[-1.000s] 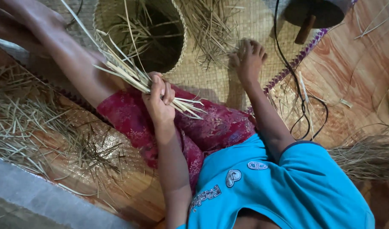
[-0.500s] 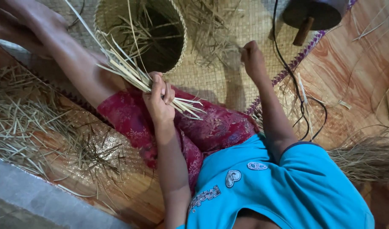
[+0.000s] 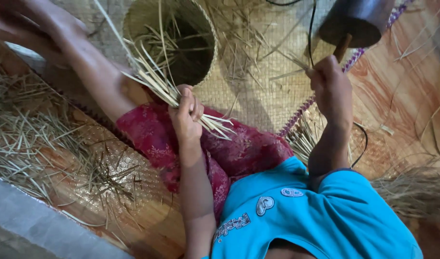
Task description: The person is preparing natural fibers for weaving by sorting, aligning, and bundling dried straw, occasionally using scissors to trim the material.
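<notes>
I see the left hand still closed tight round a bundle of pale dry straw strips over the lap. The right hand has risen off the woven mat and now grips a thin strand; the round woven basket sits between.

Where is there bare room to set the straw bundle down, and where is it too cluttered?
Freest is the pale woven mat between the round woven basket and the purple-edged mat border, with only a few stray straws. The patterned orange floor at far right is mostly bare. Crowded: the loose dry straw heap beside the left hand, and straw beside the right hand.
</notes>
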